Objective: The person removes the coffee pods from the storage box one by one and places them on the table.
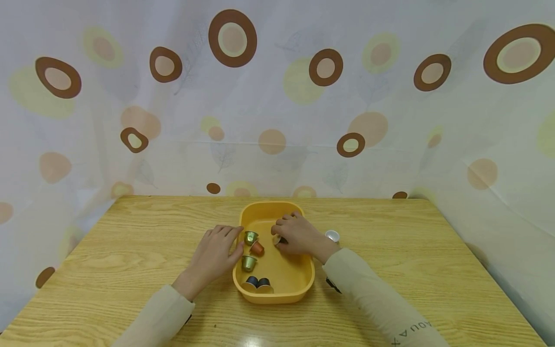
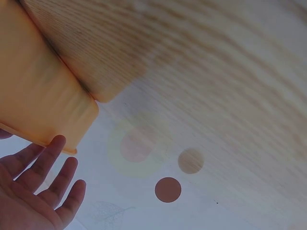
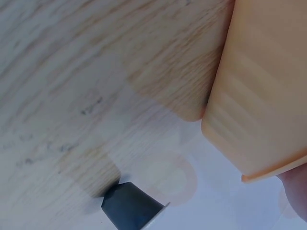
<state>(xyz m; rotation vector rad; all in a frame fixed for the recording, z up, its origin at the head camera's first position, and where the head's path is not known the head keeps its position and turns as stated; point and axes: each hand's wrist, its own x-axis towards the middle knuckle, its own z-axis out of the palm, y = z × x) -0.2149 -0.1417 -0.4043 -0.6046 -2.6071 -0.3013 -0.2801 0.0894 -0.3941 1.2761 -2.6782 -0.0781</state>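
A yellow tray on the wooden table contains several coffee capsules. My right hand reaches into it with bent fingers and pinches a dark coffee capsule, which the hand partly hides. My left hand rests at the tray's left rim, its fingers fairly straight; the left wrist view shows those fingers beside the tray edge. Along the tray's left side lie a green capsule, an orange capsule and a paler green capsule. Two dark capsules lean together at the near end.
Another capsule stands on the table right of the tray, pale lid showing; the right wrist view shows its dark body. The wooden table extends on both sides. A patterned white curtain hangs behind.
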